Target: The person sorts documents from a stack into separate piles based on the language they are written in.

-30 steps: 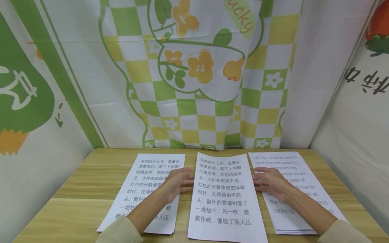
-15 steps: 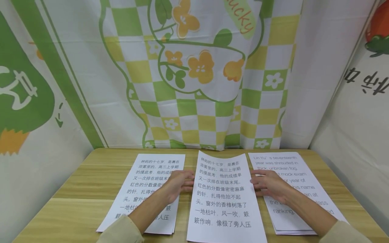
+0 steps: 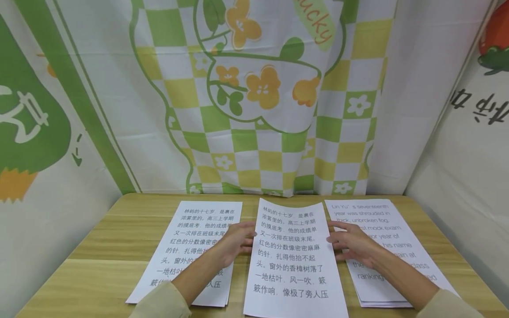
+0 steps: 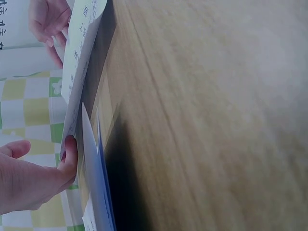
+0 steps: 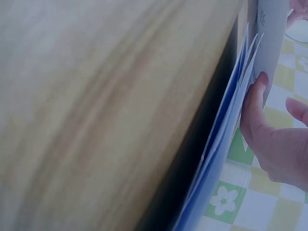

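A printed paper sheet (image 3: 292, 260) with Chinese text lies between my hands, its far edge bowed and its sides raised a little off the table. The fingertips of my left hand (image 3: 234, 243) touch its left edge. Opposite, my right hand (image 3: 354, 243) has its fingertips against the right edge. In the left wrist view the thumb of the left hand (image 4: 33, 180) stands apart from the paper. The right wrist view likewise has the thumb of the right hand (image 5: 281, 144) held away. Whether more sheets lie under this one is hidden.
To the left rests a paper stack (image 3: 175, 260) with Chinese text, partly under my left forearm. On the right, a stack with English text (image 3: 381, 285) lies below my right forearm. The wooden table (image 3: 103, 251) ends at a checked, flowered cloth (image 3: 246, 159).
The middle sheet has shifted slightly toward me and its far edge bows more. My right fingers have moved slightly left, onto its edge; the left hand has barely moved. Both side stacks stay put.
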A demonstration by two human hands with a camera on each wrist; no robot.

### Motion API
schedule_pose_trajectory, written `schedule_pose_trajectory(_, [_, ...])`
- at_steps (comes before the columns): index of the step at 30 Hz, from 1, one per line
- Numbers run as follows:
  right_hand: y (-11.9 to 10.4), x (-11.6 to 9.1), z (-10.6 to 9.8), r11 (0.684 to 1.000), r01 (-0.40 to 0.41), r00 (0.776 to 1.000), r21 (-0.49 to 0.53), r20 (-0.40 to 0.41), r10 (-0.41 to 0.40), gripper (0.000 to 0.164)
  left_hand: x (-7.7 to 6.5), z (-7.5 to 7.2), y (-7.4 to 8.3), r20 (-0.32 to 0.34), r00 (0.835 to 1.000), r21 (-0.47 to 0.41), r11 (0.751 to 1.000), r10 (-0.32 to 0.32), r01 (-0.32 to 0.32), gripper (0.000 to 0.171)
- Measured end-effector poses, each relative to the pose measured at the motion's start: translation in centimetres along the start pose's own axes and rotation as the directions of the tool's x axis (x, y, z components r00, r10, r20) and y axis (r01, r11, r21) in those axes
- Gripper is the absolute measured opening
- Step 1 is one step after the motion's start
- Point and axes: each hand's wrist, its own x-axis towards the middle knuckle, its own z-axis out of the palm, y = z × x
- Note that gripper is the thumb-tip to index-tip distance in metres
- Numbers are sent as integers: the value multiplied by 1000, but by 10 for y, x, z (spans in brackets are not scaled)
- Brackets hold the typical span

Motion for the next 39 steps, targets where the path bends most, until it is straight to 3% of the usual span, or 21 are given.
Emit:
schedule_pose_trajectory(10, [-1, 3, 0, 998, 28, 1000, -47, -2, -28, 75, 3, 1, 2, 37, 999, 2, 1000, 7, -7, 64])
schedule_pose_trajectory(19, [0, 5, -1, 998, 38, 999, -50, -13, -38, 74, 5, 2, 1, 29, 1000, -25, 1000, 10, -9, 74])
schedule_pose_trajectory(39, [1, 6, 0, 997, 71, 997, -6, -16, -71, 79, 4, -2, -6, 52, 996, -62, 996, 71, -68, 74])
